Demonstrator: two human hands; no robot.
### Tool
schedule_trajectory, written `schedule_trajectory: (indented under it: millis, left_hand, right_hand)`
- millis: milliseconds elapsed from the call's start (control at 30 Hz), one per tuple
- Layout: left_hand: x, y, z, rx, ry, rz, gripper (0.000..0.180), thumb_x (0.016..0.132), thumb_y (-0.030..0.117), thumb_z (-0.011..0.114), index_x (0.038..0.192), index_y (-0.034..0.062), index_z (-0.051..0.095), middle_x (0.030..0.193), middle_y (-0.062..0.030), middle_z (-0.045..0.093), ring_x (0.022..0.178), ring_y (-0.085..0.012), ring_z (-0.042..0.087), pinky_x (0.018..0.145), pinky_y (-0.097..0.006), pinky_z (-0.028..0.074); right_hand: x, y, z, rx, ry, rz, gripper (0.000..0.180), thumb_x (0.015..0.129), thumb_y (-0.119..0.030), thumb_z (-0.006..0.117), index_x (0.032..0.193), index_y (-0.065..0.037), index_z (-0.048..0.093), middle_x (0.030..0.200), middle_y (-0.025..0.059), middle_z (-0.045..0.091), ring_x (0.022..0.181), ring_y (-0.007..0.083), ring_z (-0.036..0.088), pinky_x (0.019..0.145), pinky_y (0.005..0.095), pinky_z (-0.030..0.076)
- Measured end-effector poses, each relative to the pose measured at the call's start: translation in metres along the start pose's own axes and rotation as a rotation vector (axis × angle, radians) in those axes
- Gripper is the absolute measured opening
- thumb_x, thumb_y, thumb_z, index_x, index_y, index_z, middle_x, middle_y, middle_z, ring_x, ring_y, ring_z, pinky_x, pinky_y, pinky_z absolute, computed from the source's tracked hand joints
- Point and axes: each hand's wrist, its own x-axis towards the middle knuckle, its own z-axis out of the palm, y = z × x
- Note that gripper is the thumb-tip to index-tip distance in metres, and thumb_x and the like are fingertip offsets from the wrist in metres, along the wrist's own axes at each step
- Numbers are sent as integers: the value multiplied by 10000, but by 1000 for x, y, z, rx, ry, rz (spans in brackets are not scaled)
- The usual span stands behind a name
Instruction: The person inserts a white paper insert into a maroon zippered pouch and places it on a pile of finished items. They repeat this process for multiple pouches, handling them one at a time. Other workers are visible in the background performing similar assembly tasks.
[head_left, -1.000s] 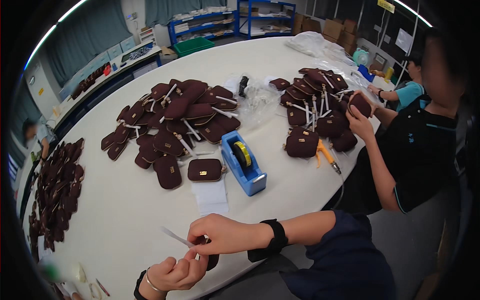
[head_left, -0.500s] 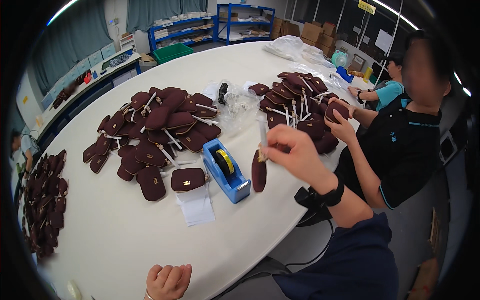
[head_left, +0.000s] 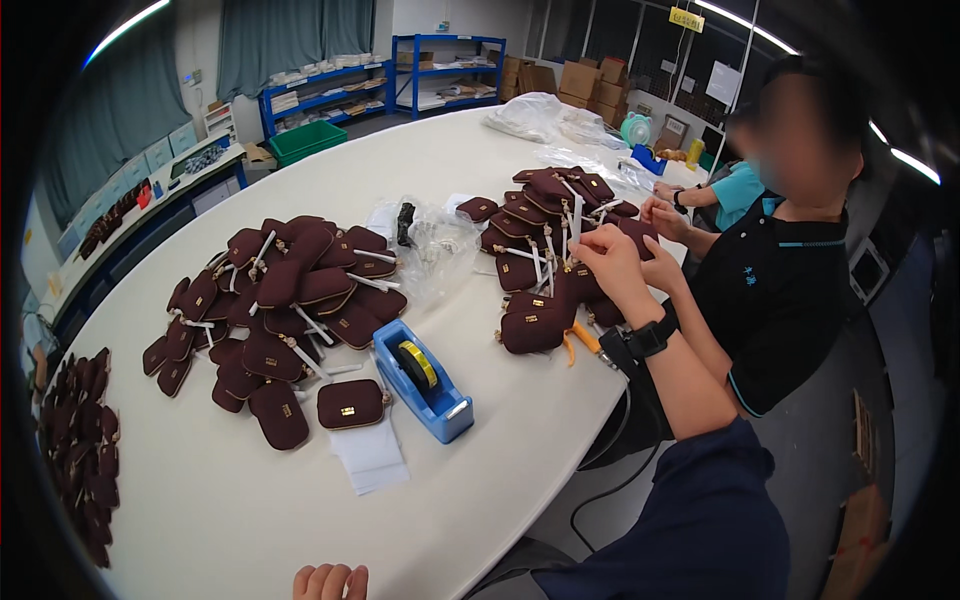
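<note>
My right hand is over the right-hand heap, thumb and fingers pinched on the white-wrapped zipper pull of a maroon zip pouch. That pouch hangs against the heap of similar pouches, so its outline is partly lost. At the lower edge my left hand is curled closed, cut off by the frame, with nothing visible in it. A single pouch lies on white paper sheets beside a blue tape dispenser with a yellow roll.
A larger pouch heap lies left of the dispenser, another at the far left. Clear plastic bags sit between heaps. An orange-handled tool lies near the table's edge. At right, a co-worker's hands hold a pouch.
My right hand has carried the pouch away from beside the tape dispenser to the right-hand heap. The view has shifted, and my left hand now shows lower, less of it visible.
</note>
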Motion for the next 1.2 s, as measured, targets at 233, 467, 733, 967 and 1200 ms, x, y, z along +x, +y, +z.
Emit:
schedule_trajectory:
  millis: [233, 467, 733, 967, 1200]
  left_hand:
    - [-1, 1, 1, -55, -23, -34, 215, 811, 41, 698, 1022, 59, 667, 1037, -105, 598, 918, -283, 597, 762, -413, 490]
    - [-10, -1, -4, -98, -91, -87, 185, 821, 60, 654, 1005, 36, 645, 1044, -121, 620, 950, -293, 605, 784, -411, 495]
    - [-28, -4, -10, -30, -9, -137, 156, 749, 53, 666, 900, 90, 663, 898, -15, 610, 817, -168, 612, 695, -311, 477]
    - [-71, -3, -18, -79, -72, -250, 196, 771, 71, 663, 968, 71, 654, 991, -64, 628, 907, -233, 614, 771, -361, 489]
    - [-116, -9, -22, -129, -65, -370, 200, 824, 114, 582, 1004, 38, 629, 1037, -116, 621, 973, -275, 594, 839, -401, 480]
  right_hand:
    - [-7, -20, 9, 21, -82, 45, 185, 796, -141, 763, 858, 24, 708, 793, 57, 571, 701, 142, 551, 632, 274, 430]
    - [-2, -83, 47, 233, -272, 2, 184, 836, -120, 732, 819, 49, 662, 784, 21, 571, 720, 97, 526, 655, 250, 394]
    - [11, -160, 106, 257, -444, -84, 194, 808, -130, 740, 812, 53, 675, 733, 40, 584, 678, 117, 508, 614, 267, 388]
    - [18, -203, 179, 388, -540, -46, 222, 801, -152, 749, 852, 57, 694, 725, 55, 666, 678, 103, 579, 627, 266, 451]
    - [9, -248, 261, 436, -587, -92, 187, 796, -134, 728, 787, 47, 683, 660, 55, 653, 625, 88, 581, 577, 265, 459]
